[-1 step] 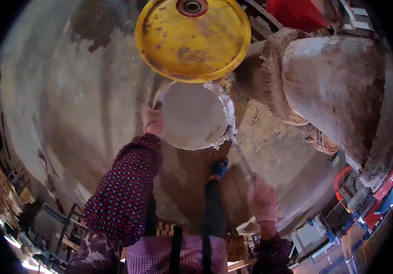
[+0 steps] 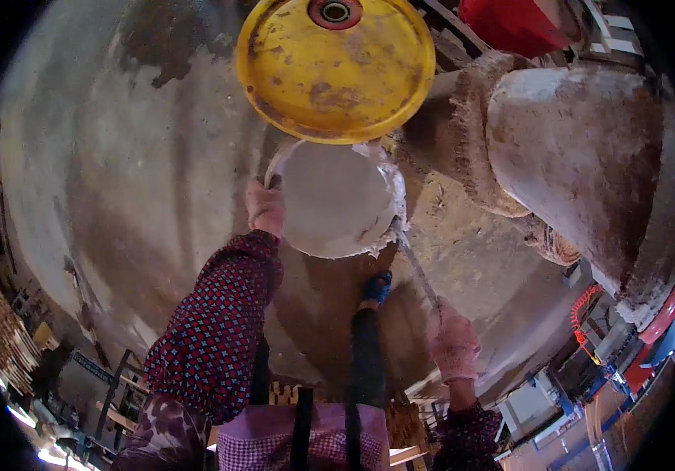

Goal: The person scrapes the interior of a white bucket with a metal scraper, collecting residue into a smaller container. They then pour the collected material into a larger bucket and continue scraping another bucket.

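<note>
Our left hand (image 2: 265, 206), in what looks like a pink knit glove, is closed on the left rim of a round, pale container (image 2: 276, 166) with a smooth grey surface inside. The container lies ahead and to the right of that grip, its right rim thick with ragged white crust (image 2: 397, 184). Our right hand (image 2: 453, 343), pink-gloved in the same way, is clamped around the near end of a slim, greyish stick (image 2: 420, 271). The stick slants away from our fist to the container's near right edge, where its tip meets the crust; we cannot tell how far it goes in.

Just beyond the container, overlapping its far edge in our view, is a scuffed yellow disc (image 2: 337, 90) with a red-ringed hub. To the right stands a large, tapering, grey-brown vessel (image 2: 573, 141), brown shaggy fabric (image 2: 472, 149) beside it. Below the container, a blue shoe (image 2: 376, 288) rests on the stained grey floor (image 2: 118, 180).
</note>
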A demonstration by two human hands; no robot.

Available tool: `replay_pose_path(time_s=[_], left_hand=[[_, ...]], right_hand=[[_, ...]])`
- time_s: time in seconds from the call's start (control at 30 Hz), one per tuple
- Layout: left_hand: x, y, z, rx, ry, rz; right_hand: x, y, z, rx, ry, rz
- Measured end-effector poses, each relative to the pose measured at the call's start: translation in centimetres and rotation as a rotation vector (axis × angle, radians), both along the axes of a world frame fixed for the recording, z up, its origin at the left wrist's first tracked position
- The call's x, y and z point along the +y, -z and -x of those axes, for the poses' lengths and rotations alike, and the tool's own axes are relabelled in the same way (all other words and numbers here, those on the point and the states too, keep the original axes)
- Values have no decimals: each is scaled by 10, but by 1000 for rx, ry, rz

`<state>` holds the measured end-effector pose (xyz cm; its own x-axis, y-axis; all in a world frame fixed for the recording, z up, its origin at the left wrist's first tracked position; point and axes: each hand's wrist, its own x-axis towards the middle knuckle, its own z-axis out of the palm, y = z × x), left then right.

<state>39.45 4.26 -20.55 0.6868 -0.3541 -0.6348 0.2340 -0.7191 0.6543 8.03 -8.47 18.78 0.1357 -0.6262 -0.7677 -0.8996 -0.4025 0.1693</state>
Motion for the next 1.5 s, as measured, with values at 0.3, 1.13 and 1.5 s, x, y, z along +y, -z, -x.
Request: replay_pose_path(time_s=[0.3,1.13,1.5], left_hand=[[-74,-125,22,-167,102,-483],[-9,-137,116,635,-624,768],[-22,-131,71,161,104,179]], right_hand=[[-86,8,7,-444,161,-345],[-40,53,-66,361,96,-219],[-40,61,39,145,99,-365]])
